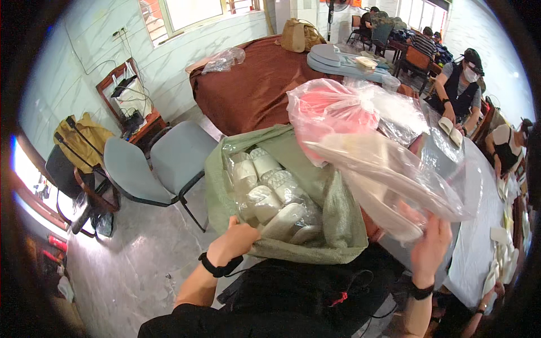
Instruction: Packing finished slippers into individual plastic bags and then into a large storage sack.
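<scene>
My left hand is closed on the near left rim of a green woven sack, which stands open in front of me. Inside the sack lie several white slippers wrapped in clear plastic. To the right of the sack, my right hand grips a clear plastic bag of pale slippers, raised and tilted. Some of its fingers are hidden behind the plastic. Just beyond that bag sits a knotted clear bag with pink contents, partly covered by it.
A brown-covered table stands beyond the sack, with grey-blue flat pieces at its right. Grey chairs are at left. On the right, a grey table bears pale pieces. A masked co-worker handles white slippers there.
</scene>
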{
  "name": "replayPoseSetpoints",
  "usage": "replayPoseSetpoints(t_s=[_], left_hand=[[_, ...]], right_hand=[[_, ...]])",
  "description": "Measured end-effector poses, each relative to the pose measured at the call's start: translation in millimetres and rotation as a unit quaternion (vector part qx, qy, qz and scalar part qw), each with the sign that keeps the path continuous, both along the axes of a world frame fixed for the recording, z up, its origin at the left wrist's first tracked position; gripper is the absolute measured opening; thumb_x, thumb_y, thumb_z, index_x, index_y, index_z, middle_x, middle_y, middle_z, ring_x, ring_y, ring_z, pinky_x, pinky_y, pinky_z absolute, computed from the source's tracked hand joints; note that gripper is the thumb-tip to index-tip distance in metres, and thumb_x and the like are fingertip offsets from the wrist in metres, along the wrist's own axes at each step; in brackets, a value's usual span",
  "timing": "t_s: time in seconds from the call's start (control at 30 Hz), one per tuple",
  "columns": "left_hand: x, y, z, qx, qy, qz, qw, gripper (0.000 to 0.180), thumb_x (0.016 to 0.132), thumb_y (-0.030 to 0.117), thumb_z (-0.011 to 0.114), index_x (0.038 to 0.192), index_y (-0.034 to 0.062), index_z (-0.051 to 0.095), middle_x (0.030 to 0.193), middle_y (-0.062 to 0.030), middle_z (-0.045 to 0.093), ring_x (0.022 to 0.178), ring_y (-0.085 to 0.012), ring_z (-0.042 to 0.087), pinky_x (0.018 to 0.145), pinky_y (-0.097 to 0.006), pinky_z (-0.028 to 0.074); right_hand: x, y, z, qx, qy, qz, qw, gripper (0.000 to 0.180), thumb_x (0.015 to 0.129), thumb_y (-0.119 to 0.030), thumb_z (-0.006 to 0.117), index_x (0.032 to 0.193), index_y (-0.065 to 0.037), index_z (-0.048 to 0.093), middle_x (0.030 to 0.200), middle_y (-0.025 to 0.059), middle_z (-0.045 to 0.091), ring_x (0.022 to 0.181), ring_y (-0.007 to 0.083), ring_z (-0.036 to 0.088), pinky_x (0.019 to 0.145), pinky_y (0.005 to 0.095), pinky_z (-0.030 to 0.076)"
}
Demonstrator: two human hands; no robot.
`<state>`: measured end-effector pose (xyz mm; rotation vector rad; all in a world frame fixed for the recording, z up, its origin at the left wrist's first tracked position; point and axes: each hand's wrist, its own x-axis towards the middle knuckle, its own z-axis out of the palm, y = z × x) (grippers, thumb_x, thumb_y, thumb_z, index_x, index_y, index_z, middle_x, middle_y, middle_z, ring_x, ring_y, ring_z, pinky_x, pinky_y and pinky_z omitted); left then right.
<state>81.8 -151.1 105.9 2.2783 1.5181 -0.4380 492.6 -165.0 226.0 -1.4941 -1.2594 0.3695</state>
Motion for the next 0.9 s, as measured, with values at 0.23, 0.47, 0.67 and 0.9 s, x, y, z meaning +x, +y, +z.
replayPoseSetpoints(t_s=[0.23, 0.47, 0.67, 0.9], left_hand=[[-41.1, -40.4, 52.5, 0.194, -0.091, -0.019, 0.977, 0.011, 0.073, 0.002, 0.06, 0.068, 0.006, 0.068, 0.068, -0.0141, 0.062, 0.081, -0.0296, 0.062, 0.092, -0.046, 0.036], [-66.7, -49.8, 81.6, 0.241, -0.147, -0.016, 0.959, 0.018, 0.065, -0.004, 0.067, 0.078, 0.008, 0.071, 0.073, -0.004, 0.053, 0.089, -0.0232, 0.055, 0.095, -0.043, 0.035], [-67.5, -39.5, 76.1, 0.392, -0.195, 0.026, 0.899, 0.026, 0.063, -0.007, 0.065, 0.083, 0.0079, 0.072, 0.078, -0.003, 0.057, 0.084, -0.0231, 0.055, 0.093, -0.044, 0.038], [-59.6, -16.3, 75.5, 0.5, -0.245, 0.06, 0.828, 0.025, 0.06, -0.007, 0.057, 0.079, 0.0021, 0.071, 0.076, -0.0066, 0.061, 0.08, -0.0273, 0.055, 0.089, -0.042, 0.041]], right_hand=[[-115.2, 102.9, -59.1, 0.168, -0.205, 0.458, 0.849, 0.044, 0.093, -0.001, 0.054, 0.134, -0.016, 0.065, 0.137, 0.002, 0.066, 0.129, 0.027, 0.057, 0.111, 0.0502, 0.035], [-196.8, 111.6, -168.9, 0.139, -0.471, 0.637, 0.594, 0.042, 0.088, -0.017, 0.06, 0.121, -0.042, 0.071, 0.145, -0.0103, 0.057, 0.142, 0.0329, 0.039, 0.104, 0.0588, 0.034], [-284.4, 108.0, -158.0, 0.021, -0.507, 0.665, 0.548, 0.031, 0.094, -0.031, 0.057, 0.121, -0.031, 0.072, 0.141, -0.0001, 0.059, 0.143, 0.0355, 0.037, 0.107, 0.0616, 0.034], [-358.1, 138.0, -262.0, -0.1, -0.509, 0.572, 0.635, 0.051, 0.094, -0.03, 0.06, 0.144, -0.024, 0.058, 0.165, 0.0043, 0.032, 0.155, 0.0392, 0.012, 0.119, 0.0673, 0.017]])
